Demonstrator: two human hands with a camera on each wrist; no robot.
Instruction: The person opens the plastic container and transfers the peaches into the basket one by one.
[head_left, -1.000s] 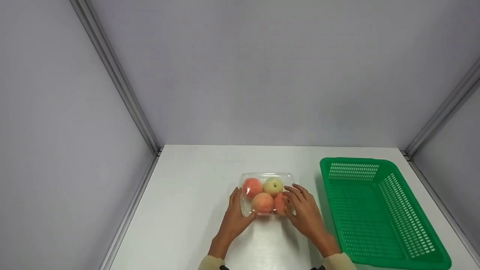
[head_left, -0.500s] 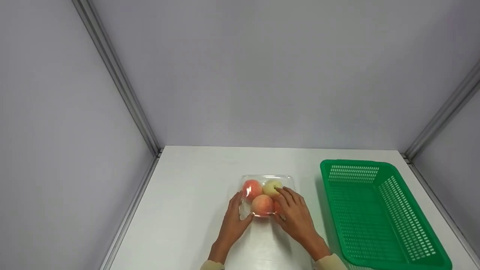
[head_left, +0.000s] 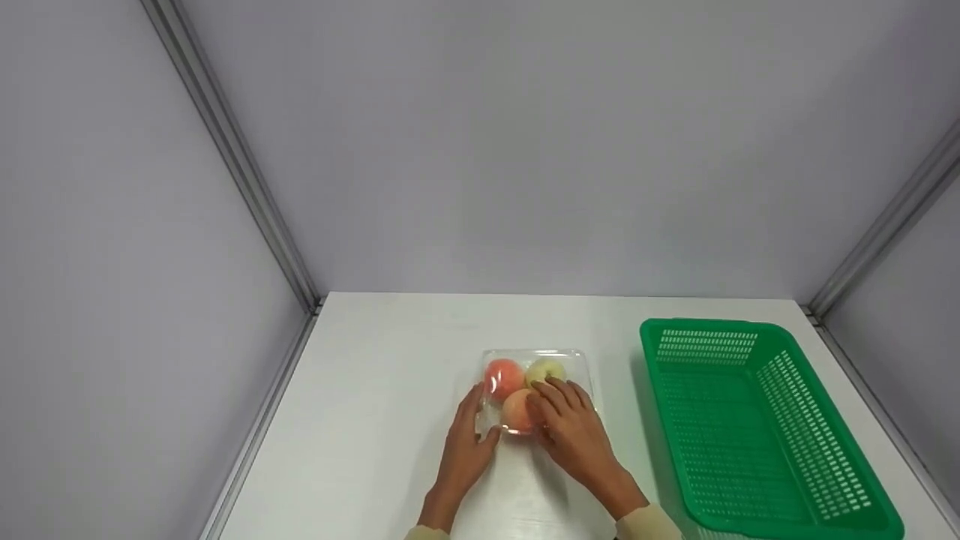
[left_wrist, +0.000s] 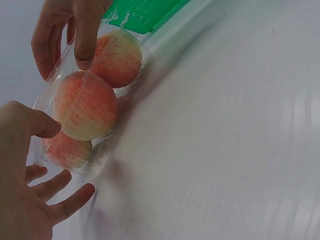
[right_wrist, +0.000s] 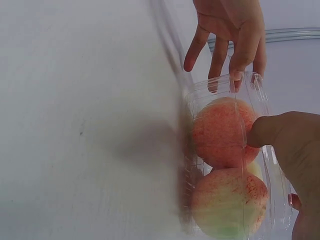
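A clear plastic clamshell box (head_left: 576,361) holds several peaches (head_left: 504,379), one of them pale yellow-green. My left hand (head_left: 461,454) is at the box's left front corner. Its thumb (left_wrist: 45,124) touches the lid's edge, while the other fingers spread beside the wall in the left wrist view. My right hand (head_left: 579,444) rests over the front right of the lid, fingers laid across the top. Seen from the right wrist, its thumb (right_wrist: 265,131) presses the lid's front edge above a reddish peach (right_wrist: 222,132). Part of the fruit is hidden under this hand.
A green plastic basket (head_left: 667,442) with perforated walls stands to the right of the box on the white table (head_left: 360,420). Grey panels (head_left: 525,150) enclose the table at the back and on both sides.
My right hand has slid left along the lid, from the box's right side toward the middle of its front. The left hand and the box have hardly moved.
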